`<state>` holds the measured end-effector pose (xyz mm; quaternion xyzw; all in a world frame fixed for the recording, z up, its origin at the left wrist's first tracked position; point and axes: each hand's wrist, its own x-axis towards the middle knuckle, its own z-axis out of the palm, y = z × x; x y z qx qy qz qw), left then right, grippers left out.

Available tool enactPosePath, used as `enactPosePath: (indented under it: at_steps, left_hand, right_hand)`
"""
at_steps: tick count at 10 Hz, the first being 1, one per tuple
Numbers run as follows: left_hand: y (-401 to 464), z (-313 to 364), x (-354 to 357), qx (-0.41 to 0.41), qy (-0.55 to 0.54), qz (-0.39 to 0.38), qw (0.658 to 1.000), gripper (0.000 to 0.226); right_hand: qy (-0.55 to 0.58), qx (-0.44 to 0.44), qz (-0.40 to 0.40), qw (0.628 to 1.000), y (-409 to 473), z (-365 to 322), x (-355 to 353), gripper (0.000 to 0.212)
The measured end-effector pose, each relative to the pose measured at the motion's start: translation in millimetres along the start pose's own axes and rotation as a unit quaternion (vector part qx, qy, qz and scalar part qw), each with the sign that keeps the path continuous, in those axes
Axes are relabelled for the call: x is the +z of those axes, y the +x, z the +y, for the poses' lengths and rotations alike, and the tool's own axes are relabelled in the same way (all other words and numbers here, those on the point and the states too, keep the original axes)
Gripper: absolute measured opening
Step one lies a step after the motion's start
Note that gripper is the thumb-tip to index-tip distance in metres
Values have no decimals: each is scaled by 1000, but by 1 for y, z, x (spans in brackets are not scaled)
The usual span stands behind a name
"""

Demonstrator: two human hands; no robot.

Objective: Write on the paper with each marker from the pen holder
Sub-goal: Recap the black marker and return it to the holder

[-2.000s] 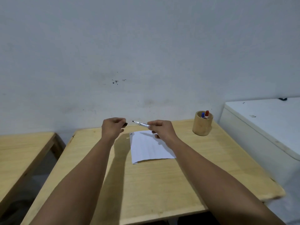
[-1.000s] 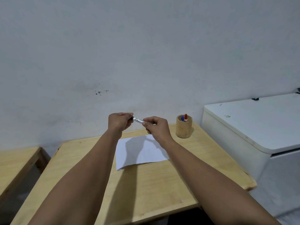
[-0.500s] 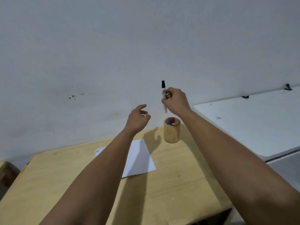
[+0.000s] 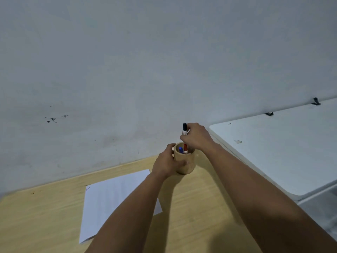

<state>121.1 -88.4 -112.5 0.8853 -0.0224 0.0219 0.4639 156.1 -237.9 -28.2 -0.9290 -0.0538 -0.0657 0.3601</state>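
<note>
A round wooden pen holder [image 4: 187, 167] stands at the far edge of the wooden table [image 4: 191, 216], by the wall. My left hand [image 4: 166, 164] wraps around its left side. My right hand [image 4: 196, 137] holds a capped black marker [image 4: 184, 128] upright, its lower end over the holder's mouth. A blue-capped marker [image 4: 180, 149] and a red-capped marker [image 4: 185, 148] stand inside the holder. The white paper [image 4: 111, 199] lies flat to the left, with a small dark mark at its top left corner; my left forearm covers part of it.
A white chest-like cabinet [image 4: 277, 148] stands right against the table's right side, its lid higher than the tabletop. The grey wall [image 4: 145, 70] rises directly behind the table.
The cap went back on the black marker with both hands. My right hand then carried the marker up and down over the holder, and my left hand moved to grip the holder.
</note>
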Motion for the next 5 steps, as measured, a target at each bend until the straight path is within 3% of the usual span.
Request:
enactPosePath:
  at_steps: [1, 2, 3, 4, 5]
  left_hand:
    - [-2, 1, -2, 5, 13, 4, 1000, 90]
    - [-13, 6, -10, -2, 47, 14, 999, 99]
    - [-43, 15, -23, 8, 49, 32, 998, 92]
    - [-98, 25, -42, 25, -23, 54, 998, 77]
    - [-198, 24, -49, 64, -72, 51, 994, 56]
  right_hand:
    - [3, 6, -2, 1000, -5, -1, 1, 7]
    - [20, 3, 5, 1000, -10, -5, 2, 16]
    - [39, -28, 42, 998, -28, -15, -2, 33]
    - [160, -54, 99, 981, -51, -29, -9, 33]
    - [276, -126, 179, 936, -92, -55, -30, 25]
